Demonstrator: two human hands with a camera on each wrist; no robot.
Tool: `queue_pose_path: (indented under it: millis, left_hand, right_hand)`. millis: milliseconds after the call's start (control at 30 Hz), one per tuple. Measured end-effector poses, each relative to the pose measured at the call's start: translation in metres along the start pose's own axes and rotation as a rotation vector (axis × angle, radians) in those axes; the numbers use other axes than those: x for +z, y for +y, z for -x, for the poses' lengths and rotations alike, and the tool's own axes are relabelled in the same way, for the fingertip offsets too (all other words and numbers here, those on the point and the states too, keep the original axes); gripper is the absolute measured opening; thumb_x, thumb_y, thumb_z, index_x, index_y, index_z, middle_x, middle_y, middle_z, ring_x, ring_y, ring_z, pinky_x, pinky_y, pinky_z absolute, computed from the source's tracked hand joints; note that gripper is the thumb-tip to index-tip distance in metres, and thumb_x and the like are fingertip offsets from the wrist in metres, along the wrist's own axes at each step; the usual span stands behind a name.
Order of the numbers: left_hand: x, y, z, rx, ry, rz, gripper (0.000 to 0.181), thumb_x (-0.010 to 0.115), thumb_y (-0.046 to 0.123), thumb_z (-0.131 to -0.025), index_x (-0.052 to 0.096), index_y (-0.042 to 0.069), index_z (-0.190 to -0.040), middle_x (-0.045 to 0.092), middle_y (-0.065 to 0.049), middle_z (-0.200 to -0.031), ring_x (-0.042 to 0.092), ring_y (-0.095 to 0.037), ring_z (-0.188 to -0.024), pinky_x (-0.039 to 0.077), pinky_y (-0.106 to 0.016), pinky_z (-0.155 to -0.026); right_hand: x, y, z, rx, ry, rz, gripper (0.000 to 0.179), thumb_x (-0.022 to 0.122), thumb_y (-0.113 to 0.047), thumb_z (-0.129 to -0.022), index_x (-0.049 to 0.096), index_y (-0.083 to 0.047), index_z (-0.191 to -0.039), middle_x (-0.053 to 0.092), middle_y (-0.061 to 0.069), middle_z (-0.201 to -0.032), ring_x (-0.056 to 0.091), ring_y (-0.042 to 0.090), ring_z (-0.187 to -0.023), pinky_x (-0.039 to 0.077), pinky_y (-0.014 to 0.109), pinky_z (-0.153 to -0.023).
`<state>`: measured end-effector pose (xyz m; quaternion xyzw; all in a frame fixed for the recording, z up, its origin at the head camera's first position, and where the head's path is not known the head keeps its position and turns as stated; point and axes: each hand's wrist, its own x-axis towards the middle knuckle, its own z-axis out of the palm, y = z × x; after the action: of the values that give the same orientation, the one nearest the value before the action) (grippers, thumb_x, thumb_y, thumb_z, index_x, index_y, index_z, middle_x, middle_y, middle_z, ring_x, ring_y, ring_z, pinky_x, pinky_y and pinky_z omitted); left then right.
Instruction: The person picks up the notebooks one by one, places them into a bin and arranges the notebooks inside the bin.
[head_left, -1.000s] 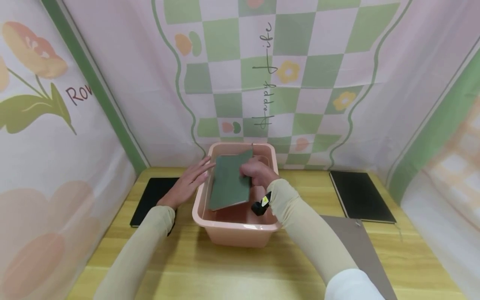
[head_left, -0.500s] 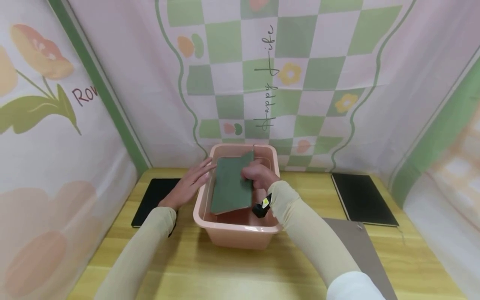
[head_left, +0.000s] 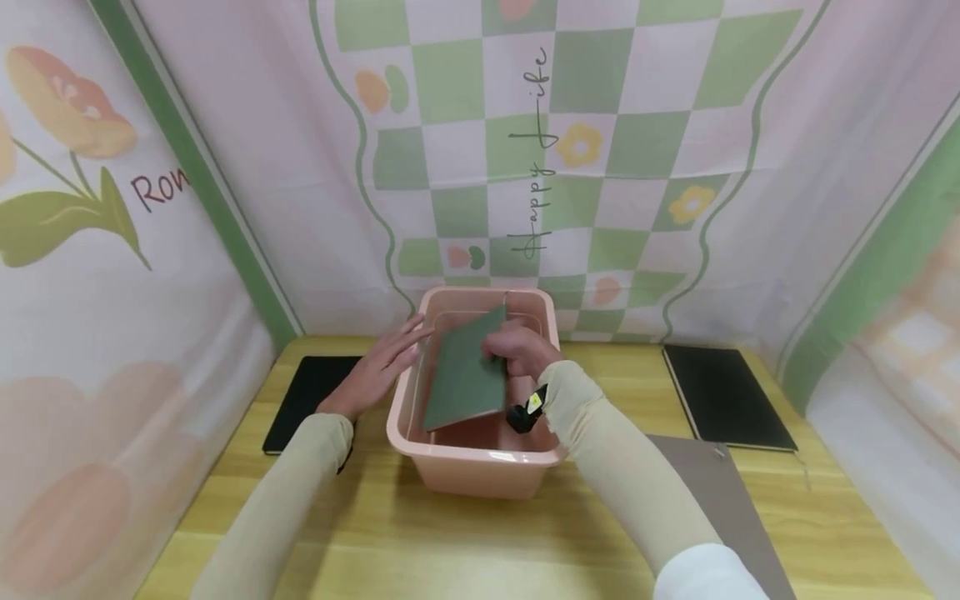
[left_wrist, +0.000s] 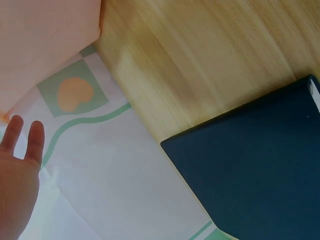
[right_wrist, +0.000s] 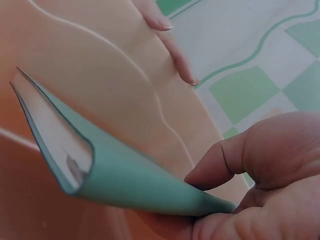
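Observation:
A green notebook (head_left: 467, 375) is tilted inside the pink plastic tub (head_left: 480, 477). My right hand (head_left: 521, 348) reaches into the tub and grips the notebook by its spine side. In the right wrist view, thumb and fingers pinch the spine of the notebook (right_wrist: 130, 185), whose white page edges show at the far end. With fingers extended, my left hand (head_left: 378, 367) lies at the tub's left rim. Its fingertips (right_wrist: 187, 75) come over that rim in the right wrist view. Beneath the left wrist is a black notebook (head_left: 307, 400).
Another black notebook (head_left: 727, 396) lies at the table's right side. A grey-brown flat sheet or folder (head_left: 712, 492) sits in front of it, partly hidden by the right sleeve. Behind the wooden table (head_left: 465, 550) hangs a printed curtain (head_left: 510, 167).
The green notebook has tipped in the right hand: its upper left part has dropped, and its top edge now slants evenly. Both hands stay nearly where they were.

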<state>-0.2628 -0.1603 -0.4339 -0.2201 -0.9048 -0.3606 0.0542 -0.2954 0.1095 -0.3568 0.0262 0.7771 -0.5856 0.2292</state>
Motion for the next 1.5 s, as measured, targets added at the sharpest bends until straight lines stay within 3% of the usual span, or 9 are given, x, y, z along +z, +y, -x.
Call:
queue_pose_path:
  millis: [300,433,533,600,667,900,967,1300,1500]
  left_hand:
    - [-0.006,-0.005,-0.007,0.009,-0.016,-0.010,0.049,0.031,0.050,-0.111,0.038,0.036,-0.157,0.014,0.024,-0.169,0.011,-0.019,-0.161,0.016,-0.063,-0.126]
    - [-0.006,-0.008,-0.008,0.018,-0.016,-0.018,0.048,0.031,0.048,-0.111,0.037,0.038,-0.157,0.014,0.024,-0.169,0.011,-0.020,-0.161,0.015,-0.063,-0.126]
    - [-0.005,-0.009,-0.007,0.026,-0.016,-0.025,0.048,0.030,0.048,-0.111,0.037,0.038,-0.158,0.014,0.023,-0.169,0.012,-0.020,-0.161,0.014,-0.062,-0.126]
    - [-0.005,-0.009,-0.006,0.033,-0.019,-0.036,0.049,0.030,0.049,-0.111,0.037,0.038,-0.158,0.014,0.023,-0.170,0.012,-0.020,-0.161,0.014,-0.062,-0.127]
    - [-0.004,-0.010,-0.006,0.041,-0.024,-0.047,0.049,0.029,0.049,-0.111,0.037,0.037,-0.158,0.014,0.022,-0.170,0.013,-0.020,-0.161,0.014,-0.061,-0.127]
    - [-0.004,-0.010,-0.009,0.055,-0.027,-0.063,0.049,0.030,0.047,-0.111,0.038,0.035,-0.158,0.016,0.019,-0.171,0.015,-0.023,-0.160,0.016,-0.062,-0.126]
    - [-0.004,-0.009,-0.009,0.052,-0.030,-0.063,0.049,0.030,0.047,-0.111,0.038,0.036,-0.158,0.016,0.020,-0.170,0.014,-0.021,-0.161,0.015,-0.061,-0.127]
    - [-0.004,-0.008,-0.009,0.047,-0.033,-0.071,0.048,0.029,0.048,-0.111,0.038,0.038,-0.157,0.015,0.021,-0.170,0.014,-0.023,-0.161,0.016,-0.062,-0.126]
    - [-0.005,-0.007,-0.009,0.050,-0.025,-0.072,0.049,0.030,0.048,-0.111,0.039,0.034,-0.157,0.016,0.020,-0.170,0.014,-0.020,-0.161,0.017,-0.060,-0.127]
  right_hand:
    - [0.008,0.000,-0.008,0.018,-0.096,-0.008,0.024,0.040,0.008,-0.075,0.028,-0.013,-0.075,0.033,-0.002,-0.081,0.040,0.014,-0.066,0.040,0.028,-0.059]
    - [0.015,0.002,-0.014,0.036,-0.070,-0.004,0.037,0.039,0.009,-0.075,0.033,-0.001,-0.110,0.034,0.004,-0.105,0.040,0.016,-0.071,0.039,0.027,-0.056]
    - [0.021,0.004,-0.017,0.030,-0.074,0.026,0.087,0.039,0.011,-0.074,0.001,0.003,-0.152,0.029,0.014,-0.140,0.039,0.017,-0.076,0.037,0.026,-0.056]
    - [0.024,0.006,-0.018,0.026,-0.077,0.042,0.104,0.039,0.012,-0.073,-0.022,0.002,-0.156,0.010,0.017,-0.161,0.039,0.018,-0.079,0.038,0.026,-0.057]
    - [0.027,0.007,-0.018,0.029,-0.075,0.064,0.105,0.038,0.012,-0.074,-0.029,0.003,-0.154,-0.007,0.013,-0.169,0.039,0.019,-0.080,0.038,0.026,-0.058]
    - [0.033,0.010,-0.017,0.043,-0.053,0.141,0.102,0.038,0.013,-0.075,-0.027,0.007,-0.154,0.006,0.018,-0.167,0.042,0.021,-0.081,0.041,0.029,-0.062]
    - [0.033,0.010,-0.016,0.050,-0.064,0.171,0.100,0.037,0.012,-0.077,-0.025,0.006,-0.155,-0.002,0.017,-0.169,0.043,0.022,-0.084,0.042,0.030,-0.065]
    - [0.031,0.009,-0.021,0.063,-0.049,0.534,0.083,0.039,0.001,-0.091,-0.009,0.010,-0.158,0.026,0.028,-0.160,0.056,0.017,-0.060,0.047,0.026,-0.050]
    - [0.033,0.007,-0.028,0.078,-0.050,0.652,0.086,0.040,0.004,-0.094,-0.021,0.011,-0.155,0.034,0.031,-0.155,0.056,0.015,-0.056,0.049,0.026,-0.047]
